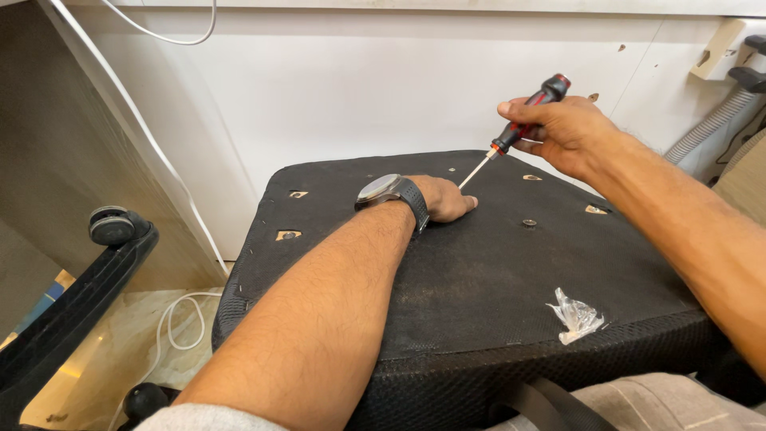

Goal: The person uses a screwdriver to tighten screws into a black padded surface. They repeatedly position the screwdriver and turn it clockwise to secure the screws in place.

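Near edge: crumpled clear plastic bag (576,314) lies loose on black fabric-covered seat underside (447,279). Left hand (444,198) presses flat there, empty; right hand (562,132) clamps red-and-black screwdriver (519,132), tip beside left fingers. Slanted shaft may slip and jab them.

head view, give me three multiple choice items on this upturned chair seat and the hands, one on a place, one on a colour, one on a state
1. Where does the crumpled clear plastic bag lie?
A. on the black seat underside
B. on the floor
C. in the left hand

2. What colour is the screwdriver handle?
A. blue and white
B. black and red
C. plain yellow

3. How is the right hand?
A. open and flat
B. closed on the screwdriver
C. out of sight

A: the bag rests near the seat's front edge.
B: black grip with red parts.
B: fingers wrap the handle, while the left hand rests by the tip.
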